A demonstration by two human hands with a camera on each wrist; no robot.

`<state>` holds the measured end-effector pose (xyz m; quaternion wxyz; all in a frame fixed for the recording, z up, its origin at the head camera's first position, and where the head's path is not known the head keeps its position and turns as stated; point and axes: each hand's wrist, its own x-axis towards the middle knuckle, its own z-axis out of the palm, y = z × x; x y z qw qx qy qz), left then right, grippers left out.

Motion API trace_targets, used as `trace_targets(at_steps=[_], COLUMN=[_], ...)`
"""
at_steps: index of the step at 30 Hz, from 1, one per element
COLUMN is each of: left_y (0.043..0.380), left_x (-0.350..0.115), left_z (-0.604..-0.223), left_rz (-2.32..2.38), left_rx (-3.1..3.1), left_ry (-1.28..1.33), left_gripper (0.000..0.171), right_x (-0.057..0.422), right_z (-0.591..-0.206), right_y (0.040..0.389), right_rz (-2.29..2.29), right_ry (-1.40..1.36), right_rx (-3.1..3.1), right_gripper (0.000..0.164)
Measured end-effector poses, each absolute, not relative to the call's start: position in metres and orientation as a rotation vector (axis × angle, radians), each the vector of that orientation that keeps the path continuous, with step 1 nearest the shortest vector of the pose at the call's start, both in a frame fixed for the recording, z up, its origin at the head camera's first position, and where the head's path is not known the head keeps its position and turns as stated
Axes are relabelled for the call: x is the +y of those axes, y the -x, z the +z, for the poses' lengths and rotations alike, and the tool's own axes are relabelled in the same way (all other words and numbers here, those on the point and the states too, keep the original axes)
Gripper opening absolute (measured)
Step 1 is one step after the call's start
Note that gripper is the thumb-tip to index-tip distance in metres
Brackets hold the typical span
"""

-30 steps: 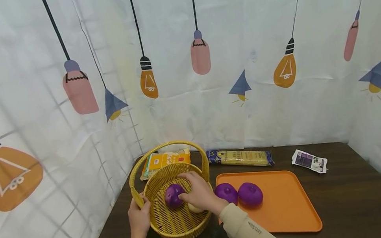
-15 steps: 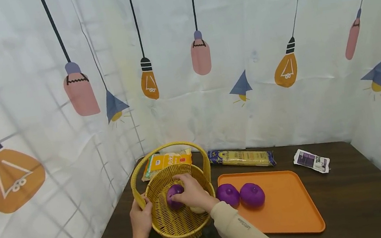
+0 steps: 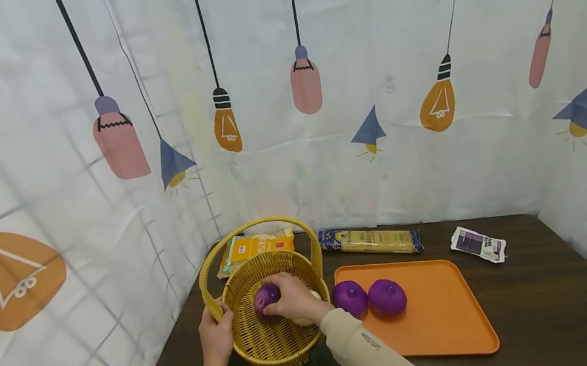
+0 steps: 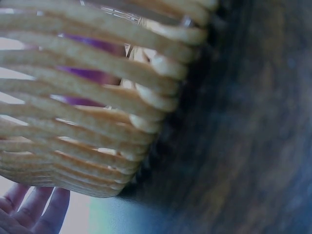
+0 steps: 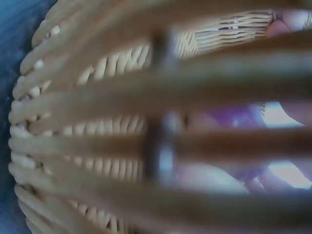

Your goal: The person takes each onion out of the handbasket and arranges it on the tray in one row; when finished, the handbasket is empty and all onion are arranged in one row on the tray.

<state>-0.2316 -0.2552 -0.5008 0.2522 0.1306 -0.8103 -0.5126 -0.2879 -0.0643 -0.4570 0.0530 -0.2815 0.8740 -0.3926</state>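
Note:
My left hand (image 3: 217, 336) grips the left rim of a yellow woven basket (image 3: 279, 356) where its tall handle joins. In the left wrist view, fingers (image 4: 53, 209) show beyond the basket's woven side (image 4: 87, 141). Inside the basket, my right hand (image 3: 297, 298) pinches a glossy, round purple fruit or vegetable (image 3: 265, 299) with thumb and fingers. A pale round thing (image 3: 305, 321) lies by the basket's right wall, partly hidden under the right wrist. Through the slats in the right wrist view, parts of the purple thing (image 5: 234, 117) show.
Right of the basket lies an orange tray (image 3: 436, 312) with two purple round things (image 3: 387, 298) at its left end. Behind are an orange-and-clear food bag (image 3: 257, 247) and a long yellow packet (image 3: 372, 241). A small white-and-purple pouch (image 3: 479, 244) lies at the back right.
My right hand has moved slightly left and lower, and its thumb and fingers have closed around the purple round thing. The left hand stays at the basket rim.

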Motion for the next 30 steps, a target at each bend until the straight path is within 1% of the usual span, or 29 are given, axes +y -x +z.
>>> trace_targets(at_steps=[14,19,23,30], left_y=[0.233,0.234,0.234,0.234], left_x=[-0.257,-0.257,-0.257,-0.256], left_z=[-0.505,-0.506,-0.505,-0.504], left_rz=[-1.375,-1.384,-1.393,-1.381], left_rx=[-2.188,-2.174,-2.160,-2.158], left_ry=[-0.351,-0.357,-0.352,-0.356], left_gripper=[0.008,0.008,0.010,0.009], right_x=[-0.069,-0.073,-0.075,-0.079], right_z=[-0.452,-0.456,-0.461,-0.468], right_y=[0.276,0.271,0.268,0.264], right_rz=[-1.023,-0.973,-0.965,-0.936], right_ry=[1.076,1.136,1.152,1.131], right_rx=[2.670,2.647,2.615,2.598], right_gripper=[0.051,0.051,0.056,0.071])
